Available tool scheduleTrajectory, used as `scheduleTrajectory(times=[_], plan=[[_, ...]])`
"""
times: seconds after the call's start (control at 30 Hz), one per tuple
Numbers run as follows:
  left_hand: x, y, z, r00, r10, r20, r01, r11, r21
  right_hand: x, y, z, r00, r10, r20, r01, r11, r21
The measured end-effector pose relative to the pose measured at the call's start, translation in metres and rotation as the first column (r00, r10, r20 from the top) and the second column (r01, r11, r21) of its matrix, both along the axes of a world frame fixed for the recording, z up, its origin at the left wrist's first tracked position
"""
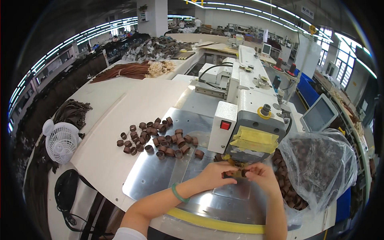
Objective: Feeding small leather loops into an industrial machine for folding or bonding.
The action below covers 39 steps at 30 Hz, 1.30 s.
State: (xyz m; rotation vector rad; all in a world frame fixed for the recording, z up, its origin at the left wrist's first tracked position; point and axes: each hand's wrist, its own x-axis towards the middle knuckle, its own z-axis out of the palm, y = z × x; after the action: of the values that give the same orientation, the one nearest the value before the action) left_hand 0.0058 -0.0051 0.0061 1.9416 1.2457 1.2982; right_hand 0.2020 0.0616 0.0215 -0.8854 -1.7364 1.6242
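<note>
My left hand [212, 176] and my right hand [260, 178] both pinch a small dark brown strip piece [233, 174] under the head of a white industrial sewing machine [256, 105], which has yellow tape on its front and a red switch [225, 125]. My left wrist wears a green bangle. Many short brown loops [178, 140] lie scattered left of the machine on the steel plate [142, 180] and the pale board beside it. A clear plastic bag [320, 160] of more loops sits at the right, next to other loose loops.
A white fan [60, 144] and a black cloth item [66, 192] are at the left. Bundles of brown strips [116, 74] and dark material lie behind. A screen [318, 114] and thread cones [279, 64] stand at the right. Distant people are in the workshop.
</note>
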Motion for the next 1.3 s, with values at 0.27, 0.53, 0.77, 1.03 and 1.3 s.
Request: scheduleTrajectory(times=[0.27,0.53,0.77,1.03,1.3], plan=[[-0.002,0.005,-0.022,0.998,-0.042,0.050,0.045,0.996,-0.074,-0.026,-0.013,-0.044,0.907,-0.134,-0.400,-0.038,0.918,-0.394],[-0.009,0.010,-0.024,0.837,-0.053,0.544,0.284,0.893,-0.349,-0.035,-0.024,-0.038,0.925,-0.002,-0.379,-0.021,0.998,-0.058],[-0.010,0.011,-0.025,0.694,0.005,0.720,0.426,0.803,-0.416,-0.033,-0.023,-0.047,0.970,0.001,-0.243,0.038,0.987,0.157],[-0.011,0.008,-0.019,0.804,-0.115,0.584,0.386,0.847,-0.364,-0.034,-0.025,-0.049,0.986,-0.088,-0.141,0.123,0.958,0.261],[-0.014,0.010,-0.020,0.823,-0.012,0.569,0.308,0.850,-0.427,-0.038,-0.026,-0.052,0.976,-0.047,-0.213,0.107,0.954,0.281]])
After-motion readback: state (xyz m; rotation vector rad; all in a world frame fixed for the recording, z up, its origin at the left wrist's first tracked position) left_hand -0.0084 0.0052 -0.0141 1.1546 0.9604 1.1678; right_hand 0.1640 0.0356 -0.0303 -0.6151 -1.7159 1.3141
